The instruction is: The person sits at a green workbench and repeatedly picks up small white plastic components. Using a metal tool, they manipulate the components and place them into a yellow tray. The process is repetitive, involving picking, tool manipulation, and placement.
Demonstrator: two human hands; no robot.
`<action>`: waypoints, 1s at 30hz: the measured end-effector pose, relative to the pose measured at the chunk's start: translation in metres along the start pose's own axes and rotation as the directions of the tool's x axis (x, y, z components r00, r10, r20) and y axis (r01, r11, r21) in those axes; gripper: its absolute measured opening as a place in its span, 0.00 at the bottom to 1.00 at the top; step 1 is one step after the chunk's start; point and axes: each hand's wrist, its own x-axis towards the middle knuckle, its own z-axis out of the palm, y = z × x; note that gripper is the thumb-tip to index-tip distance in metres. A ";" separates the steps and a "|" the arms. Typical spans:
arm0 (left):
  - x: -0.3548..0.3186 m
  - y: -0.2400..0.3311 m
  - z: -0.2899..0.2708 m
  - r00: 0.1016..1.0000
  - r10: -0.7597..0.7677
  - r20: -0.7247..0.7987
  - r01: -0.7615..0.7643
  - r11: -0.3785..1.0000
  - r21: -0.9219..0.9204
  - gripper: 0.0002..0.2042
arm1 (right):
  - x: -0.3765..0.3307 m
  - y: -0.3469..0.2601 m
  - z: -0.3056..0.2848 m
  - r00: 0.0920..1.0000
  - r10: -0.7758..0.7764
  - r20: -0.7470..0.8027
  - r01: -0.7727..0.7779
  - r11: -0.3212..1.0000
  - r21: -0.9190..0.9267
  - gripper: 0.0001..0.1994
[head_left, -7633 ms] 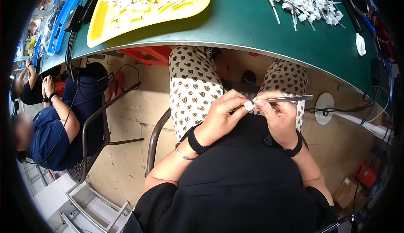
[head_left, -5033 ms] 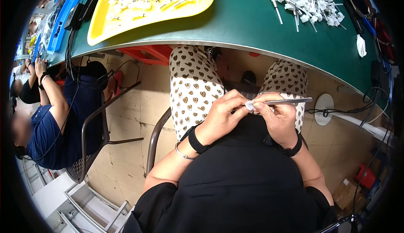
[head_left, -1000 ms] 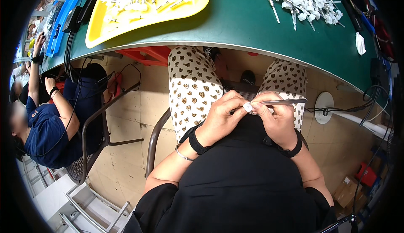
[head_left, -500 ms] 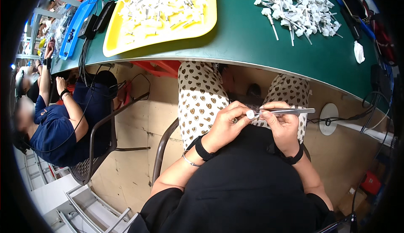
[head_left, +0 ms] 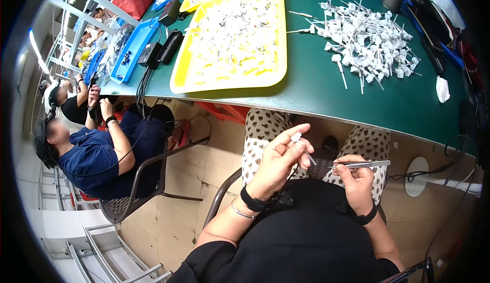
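Note:
My left hand (head_left: 279, 161) is raised above my lap, its fingers closed round a small white plastic part (head_left: 296, 137). A thin grey shaft (head_left: 310, 158) sticks out below those fingers; it looks like part of the same piece. Lower and to the right, my right hand (head_left: 356, 183) pinches a pair of metal tweezers (head_left: 365, 164), whose tips point left toward my left hand. The tweezer tips and the white part are apart. On the green table (head_left: 326, 110) lies a loose heap of similar white parts with thin shafts (head_left: 372, 45).
Left of the heap, a yellow tray (head_left: 178, 86) holds many more such parts. Behind it stand another yellow tray (head_left: 191, 2) and a blue tray (head_left: 125, 73), with black cables (head_left: 145, 91) near the edge. A co-worker in dark blue (head_left: 102, 152) sits at the left.
My hands have separated: the left one has risen with the white part, and the tweezers in my right hand have drawn away from it. The view has tilted up, showing more table.

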 end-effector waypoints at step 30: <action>0.134 0.109 0.075 0.778 0.328 0.536 -0.430 -0.343 0.835 0.12 | 0.006 -0.003 -0.010 0.995 0.078 0.055 -0.082 0.993 0.087 0.06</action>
